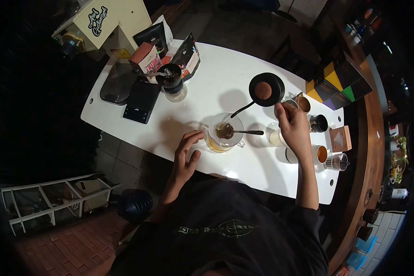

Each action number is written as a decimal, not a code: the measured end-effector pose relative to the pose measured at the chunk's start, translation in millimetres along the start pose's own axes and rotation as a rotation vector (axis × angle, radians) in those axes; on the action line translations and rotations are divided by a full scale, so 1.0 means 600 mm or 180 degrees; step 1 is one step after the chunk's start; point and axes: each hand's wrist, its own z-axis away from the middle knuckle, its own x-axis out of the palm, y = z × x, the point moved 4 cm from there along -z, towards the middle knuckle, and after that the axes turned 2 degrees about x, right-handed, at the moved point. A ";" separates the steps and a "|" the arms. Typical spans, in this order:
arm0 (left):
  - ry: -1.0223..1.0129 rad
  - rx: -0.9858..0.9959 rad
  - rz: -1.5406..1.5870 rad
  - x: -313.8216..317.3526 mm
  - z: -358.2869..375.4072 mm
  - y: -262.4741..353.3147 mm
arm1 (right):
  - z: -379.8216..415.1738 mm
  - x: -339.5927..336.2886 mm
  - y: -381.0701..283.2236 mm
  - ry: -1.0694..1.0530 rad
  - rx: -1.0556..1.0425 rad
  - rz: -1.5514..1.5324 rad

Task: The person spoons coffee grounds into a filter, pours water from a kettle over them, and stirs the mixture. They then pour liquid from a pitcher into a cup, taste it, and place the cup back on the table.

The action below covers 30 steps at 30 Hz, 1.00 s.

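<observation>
My right hand [293, 126] is closed round the handle of a black gooseneck kettle [276, 82], holding it above the table. The kettle's thin spout reaches down to the left, its tip over a clear coffee dripper [234, 126]. Inside the dripper are wet brown coffee grounds [224, 130], and a spoon [250, 132] lies with its handle out over the right rim. Beneath the dripper, a glass server [215, 146] contains yellowish-brown liquid. My left hand [186, 158] is open with curved fingers, its fingertips right beside the server's left side.
A hand grinder [172, 85], coffee bags [186, 57] and a black scale [142, 101] stand on the left of the white table [207, 69]. Several cups [319, 154], a glass press [337, 162] and a small cardboard box [340, 139] line the right side. A colourful box [340, 80] stands behind.
</observation>
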 end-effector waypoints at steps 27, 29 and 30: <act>-0.0293 -0.0013 -0.0025 0.004 -0.010 0.014 | 0.022 -0.005 -0.017 -0.0131 0.0008 0.0144; -0.0293 -0.0015 -0.0031 0.003 -0.008 0.014 | 0.020 -0.004 -0.021 -0.0077 -0.0054 0.0098; -0.0303 -0.0020 -0.0037 0.003 -0.008 0.014 | 0.019 -0.005 -0.022 -0.0082 -0.0058 0.0098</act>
